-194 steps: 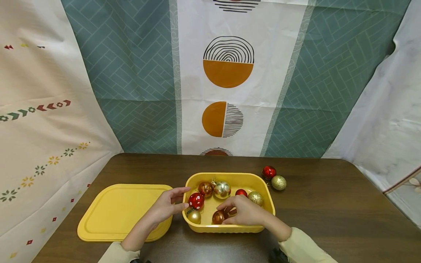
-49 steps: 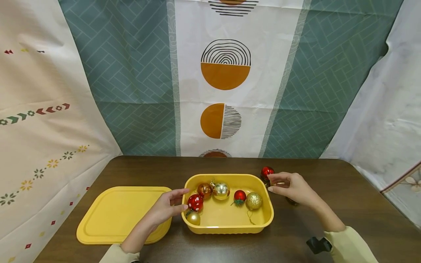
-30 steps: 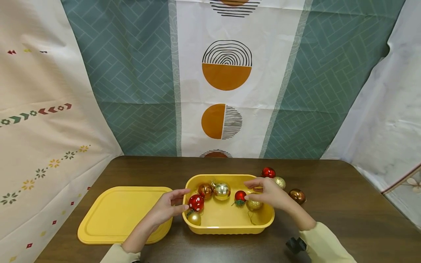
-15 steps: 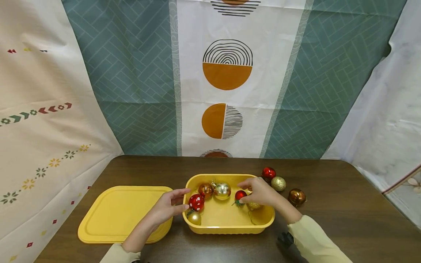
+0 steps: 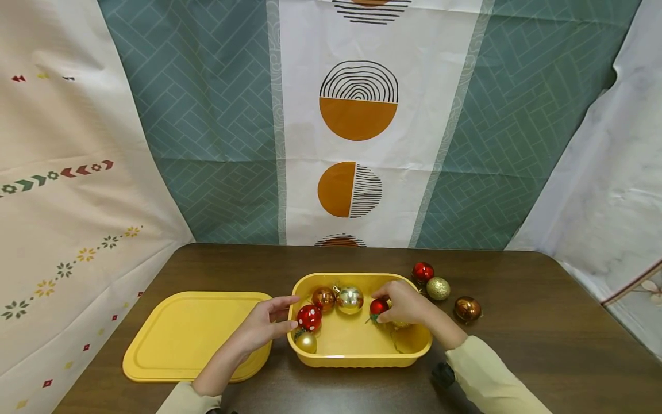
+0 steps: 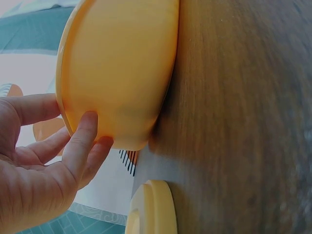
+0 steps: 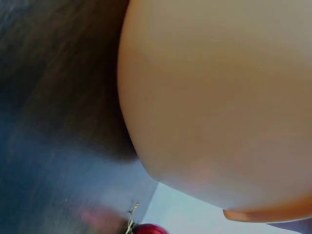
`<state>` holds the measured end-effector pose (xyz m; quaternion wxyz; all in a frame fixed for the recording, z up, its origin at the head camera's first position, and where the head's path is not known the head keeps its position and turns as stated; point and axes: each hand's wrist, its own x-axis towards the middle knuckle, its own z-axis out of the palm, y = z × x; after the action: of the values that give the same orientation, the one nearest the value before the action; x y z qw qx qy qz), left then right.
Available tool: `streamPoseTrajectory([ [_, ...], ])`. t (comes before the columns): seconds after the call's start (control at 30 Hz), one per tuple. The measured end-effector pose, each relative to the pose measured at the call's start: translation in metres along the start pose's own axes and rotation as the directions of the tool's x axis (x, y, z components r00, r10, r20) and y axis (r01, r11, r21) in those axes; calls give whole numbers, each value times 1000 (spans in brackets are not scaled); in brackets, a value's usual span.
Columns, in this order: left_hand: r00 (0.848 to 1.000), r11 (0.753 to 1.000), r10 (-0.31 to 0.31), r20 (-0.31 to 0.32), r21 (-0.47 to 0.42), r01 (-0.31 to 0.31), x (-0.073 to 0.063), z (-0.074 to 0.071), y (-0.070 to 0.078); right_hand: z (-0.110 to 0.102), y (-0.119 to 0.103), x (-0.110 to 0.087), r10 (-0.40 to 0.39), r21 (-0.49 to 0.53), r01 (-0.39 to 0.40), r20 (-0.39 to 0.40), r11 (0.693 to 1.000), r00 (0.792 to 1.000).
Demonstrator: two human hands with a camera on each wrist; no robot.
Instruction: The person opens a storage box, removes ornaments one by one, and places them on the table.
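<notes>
A yellow box (image 5: 357,360) holds several Christmas baubles. My left hand (image 5: 264,322) touches its left end; in the left wrist view the fingertips (image 6: 87,119) press the outer wall and rim. Inside the box, my right hand (image 5: 408,305) pinches a small red bauble (image 5: 379,306) with a green base between thumb and fingers. A glittery gold bauble is mostly hidden under that hand. Also in the box are a copper bauble (image 5: 323,299), a shiny gold one (image 5: 350,300), a red white-dotted one (image 5: 309,318) and a small gold one (image 5: 306,343). The box wall (image 7: 209,97) hides the hand in the right wrist view.
A yellow lid (image 5: 191,333) lies flat on the dark wooden table (image 5: 543,322), left of the box. To the box's right lie a red bauble (image 5: 423,271), a glittery gold bauble (image 5: 438,288) and a copper bauble (image 5: 467,309). Patterned cloth hangs behind.
A copper bauble has gone from the box to the table on the right. My right hand has come back into the box and closed round the small red bauble. The left hand stays put.
</notes>
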<state>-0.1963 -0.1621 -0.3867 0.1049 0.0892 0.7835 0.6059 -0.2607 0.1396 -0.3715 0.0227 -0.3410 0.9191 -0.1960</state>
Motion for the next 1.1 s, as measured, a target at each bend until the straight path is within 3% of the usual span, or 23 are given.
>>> streamPoseTrajectory([
  [0.53, 1000, 1000, -17, -9, -4, 17, -1, 2, 0, 2, -1, -4, -3, -17, 2, -56, 1000, 998],
  [0.83, 998, 999, -37, -51, 34, 39, -1, 2, 1, -14, -1, -16, -7, 108, 25, -156, 994, 988],
  [1.1, 998, 998, -35, -55, 51, 38, 0, 2, 0, -34, 8, -37, 132, 273, -74, -202, 959, 971],
])
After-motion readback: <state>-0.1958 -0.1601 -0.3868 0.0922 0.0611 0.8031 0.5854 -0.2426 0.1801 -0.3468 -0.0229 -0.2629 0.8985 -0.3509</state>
